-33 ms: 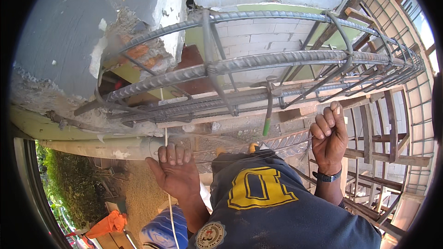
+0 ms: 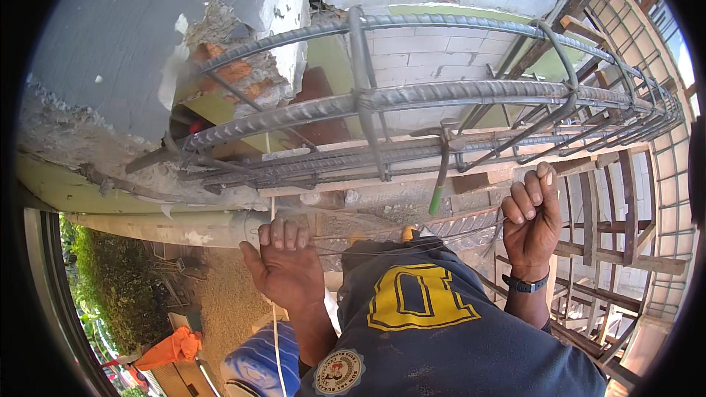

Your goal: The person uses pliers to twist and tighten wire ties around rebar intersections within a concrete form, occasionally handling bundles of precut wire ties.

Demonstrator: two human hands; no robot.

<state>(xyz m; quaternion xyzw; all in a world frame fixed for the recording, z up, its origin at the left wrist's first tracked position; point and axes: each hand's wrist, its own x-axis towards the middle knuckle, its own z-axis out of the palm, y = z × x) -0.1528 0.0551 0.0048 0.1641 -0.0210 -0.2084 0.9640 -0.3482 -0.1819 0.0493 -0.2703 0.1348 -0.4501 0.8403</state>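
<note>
Thin wires (image 2: pixel 456 235) cross the frame's middle. The right hand (image 2: pixel 531 222), toward the right side, curls its grip around them. I can't tell if the left hand (image 2: pixel 285 268), lower left, grips any.

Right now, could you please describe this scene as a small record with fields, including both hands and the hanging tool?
Setting: building site, at a long grey ribbed-steel reinforcement cage
Left hand: fingers bent, thumb apart; whether it touches the thin dark wires is unclear
Right hand: fingers curled, beside the wires' right end; grip hidden
Right wrist: black wristwatch
Hanging tool: hammer-like metal tool with green grip, on the cage
Lower left: bright orange cloth, blue striped bundle
</note>
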